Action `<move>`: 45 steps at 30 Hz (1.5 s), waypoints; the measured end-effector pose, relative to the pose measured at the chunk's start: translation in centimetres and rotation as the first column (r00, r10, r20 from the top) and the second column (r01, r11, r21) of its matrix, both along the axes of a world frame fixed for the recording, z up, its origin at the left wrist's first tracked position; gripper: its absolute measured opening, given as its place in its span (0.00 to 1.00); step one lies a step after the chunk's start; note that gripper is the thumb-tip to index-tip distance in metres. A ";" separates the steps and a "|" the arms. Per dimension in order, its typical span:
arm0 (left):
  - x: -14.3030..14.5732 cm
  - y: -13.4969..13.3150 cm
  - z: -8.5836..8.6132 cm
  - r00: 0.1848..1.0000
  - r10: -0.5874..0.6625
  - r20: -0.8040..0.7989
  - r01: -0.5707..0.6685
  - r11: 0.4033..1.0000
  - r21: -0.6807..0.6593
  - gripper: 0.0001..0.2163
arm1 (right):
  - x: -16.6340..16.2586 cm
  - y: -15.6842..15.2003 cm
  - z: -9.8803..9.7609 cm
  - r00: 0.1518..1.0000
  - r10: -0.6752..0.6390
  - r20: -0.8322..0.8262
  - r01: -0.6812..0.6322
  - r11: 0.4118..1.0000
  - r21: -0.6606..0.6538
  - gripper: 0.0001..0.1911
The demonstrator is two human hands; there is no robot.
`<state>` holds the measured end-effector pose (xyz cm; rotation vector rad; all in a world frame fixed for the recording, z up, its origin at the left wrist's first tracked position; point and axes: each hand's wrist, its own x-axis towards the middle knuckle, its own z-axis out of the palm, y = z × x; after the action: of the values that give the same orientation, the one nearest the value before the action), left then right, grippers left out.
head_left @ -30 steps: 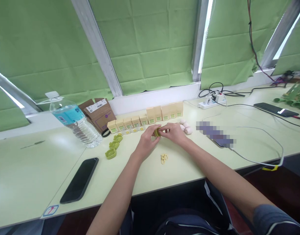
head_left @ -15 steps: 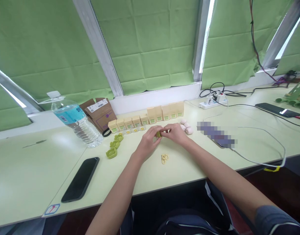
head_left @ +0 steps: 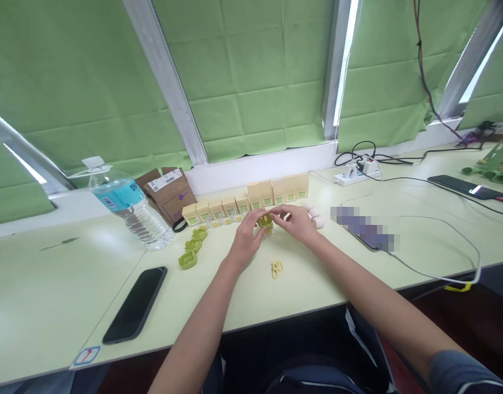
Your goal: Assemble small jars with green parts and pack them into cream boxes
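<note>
My left hand [head_left: 247, 235] is closed with fingers and thumb around a small green case [head_left: 265, 220]. Under that case a small clear piece with yellow on it [head_left: 269, 231] shows. My right hand [head_left: 293, 223] pinches the same green case from the other side with its fingertips. Three green cup-like cases [head_left: 188, 260] lie in a slanting row to the left. A few pale yellow loops [head_left: 276, 268] are on the table nearer to me. Several soft pink lumps [head_left: 314, 218] sit just beyond my right hand, partly hidden by it.
Behind stands a row of small beige boxes [head_left: 290, 189], with clear yellow-marked pieces [head_left: 227, 221] in front. On the left are a water bottle [head_left: 132, 205], a cardboard box [head_left: 169, 194] and a black phone [head_left: 135, 303]. A power strip [head_left: 358, 174] and cables lie right.
The green case has turned between my hands so more of its face shows, and the clear piece with yellow has come into view under it. My fingers have shifted slightly.
</note>
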<state>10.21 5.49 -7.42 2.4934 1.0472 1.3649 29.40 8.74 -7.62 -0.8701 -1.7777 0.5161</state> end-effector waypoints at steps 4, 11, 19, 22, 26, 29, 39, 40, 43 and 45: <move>-0.2 0.1 0.0 1.000 -0.017 0.000 0.017 1.000 0.008 0.22 | 0.0 -0.2 0.3 0.998 -0.040 0.058 0.041 0.999 -0.010 0.16; 0.1 0.0 -0.1 0.995 -0.101 0.014 0.102 0.995 -0.014 0.22 | -0.4 -0.3 0.0 0.987 0.086 0.138 -0.075 0.994 -0.085 0.13; 0.0 -0.3 0.2 0.995 -0.058 0.084 0.065 0.995 -0.079 0.22 | -0.4 -0.6 0.4 0.994 0.091 0.052 -0.086 0.992 -0.088 0.12; 0.0 -0.1 -0.2 0.994 0.025 0.106 -0.011 0.992 -0.129 0.19 | -0.4 -0.6 0.3 0.997 0.075 0.028 -0.073 0.995 -0.068 0.12; 0.1 0.1 -0.4 0.990 0.055 0.127 -0.027 0.977 -0.210 0.17 | -0.4 -0.4 0.1 0.998 0.060 0.026 -0.058 0.997 -0.060 0.13; 0.1 0.0 -0.3 0.990 0.065 0.125 -0.040 0.979 -0.199 0.16 | -0.3 -0.5 0.1 0.997 0.064 0.035 -0.062 0.996 -0.060 0.13; 0.3 -0.3 0.1 0.992 0.064 0.112 -0.050 0.991 -0.123 0.15 | -0.3 -0.5 0.1 0.997 0.070 0.032 -0.068 0.996 -0.059 0.11; 0.3 -0.3 0.1 0.992 0.061 0.109 -0.048 0.992 -0.116 0.15 | -0.3 -0.5 0.1 0.997 0.071 0.037 -0.069 0.996 -0.060 0.10; 0.4 -0.4 0.1 0.994 0.059 0.094 -0.050 0.994 -0.096 0.15 | -0.2 -0.5 0.2 0.997 0.072 0.042 -0.069 0.995 -0.066 0.09; 0.4 -0.4 0.1 0.994 0.069 0.090 -0.061 0.994 -0.089 0.15 | -0.2 -0.6 0.2 0.997 0.070 0.044 -0.067 0.996 -0.066 0.09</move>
<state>10.62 5.04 -7.30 2.3312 1.1510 1.4069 29.20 8.17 -7.40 -0.8737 -1.8474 0.6050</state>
